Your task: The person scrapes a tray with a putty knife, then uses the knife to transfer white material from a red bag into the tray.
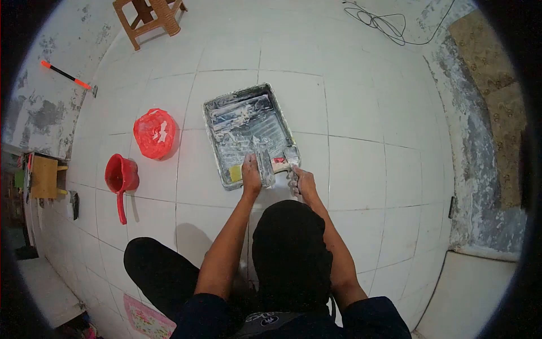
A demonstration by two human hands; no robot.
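A paint tray (212, 144) smeared with white putty lies on the floor in front of me. Over its near edge, my left hand (251, 176) is closed around a long, flat, putty-coated trowel (263, 165). Beside it, my right hand (305, 182) grips a small putty-smeared scraper (292, 155) close to the tray's right near corner; the fingers partly hide its handle. A pale piece with a red mark (279, 163) shows between the two hands. Near my left fingers, a yellow patch (235, 173) sits in the tray's near left corner.
Left of the tray are a red plastic bag or cover (153, 134) with white smears and a red dipper (121, 174). A brown stool (151, 22) stands far left, and an orange-black handled tool (66, 75) leans at the left wall. A black cable (377, 20) lies far right.
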